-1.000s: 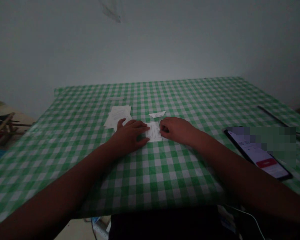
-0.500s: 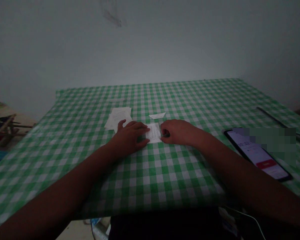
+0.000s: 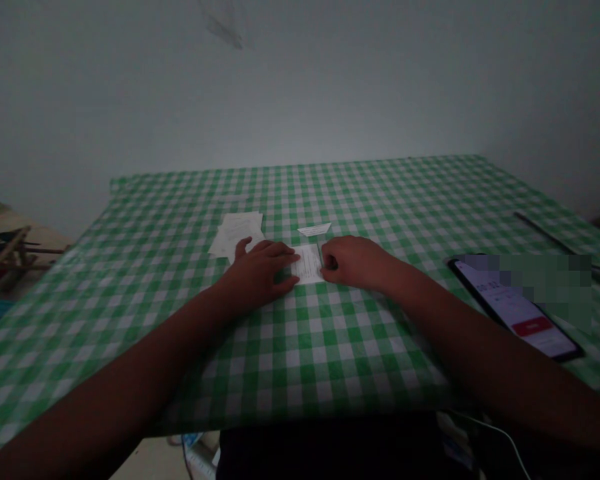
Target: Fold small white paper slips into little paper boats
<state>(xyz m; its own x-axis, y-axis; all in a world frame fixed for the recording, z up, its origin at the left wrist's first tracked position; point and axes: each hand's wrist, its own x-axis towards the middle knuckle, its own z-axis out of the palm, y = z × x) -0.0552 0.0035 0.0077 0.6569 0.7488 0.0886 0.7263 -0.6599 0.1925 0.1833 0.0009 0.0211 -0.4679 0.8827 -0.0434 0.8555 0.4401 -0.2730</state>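
Note:
A small white printed paper slip (image 3: 309,265) lies flat on the green-and-white checked tablecloth (image 3: 330,333). My left hand (image 3: 259,272) rests palm down on its left part, fingers spread and pressing it. My right hand (image 3: 355,261) is curled at the slip's right edge, fingertips on the paper. Just beyond the slip lies a small folded white paper piece (image 3: 315,229). A loose stack of white papers (image 3: 236,231) sits behind my left hand.
A phone (image 3: 517,310) with a lit screen lies at the right, a white cable (image 3: 500,437) hanging below the table's near edge. A thin dark rod (image 3: 543,232) lies far right. A bare wall stands behind; clutter sits on the floor at left.
My right hand's fingertips slid a little along the slip's right edge. My left hand has stayed pressed on the paper.

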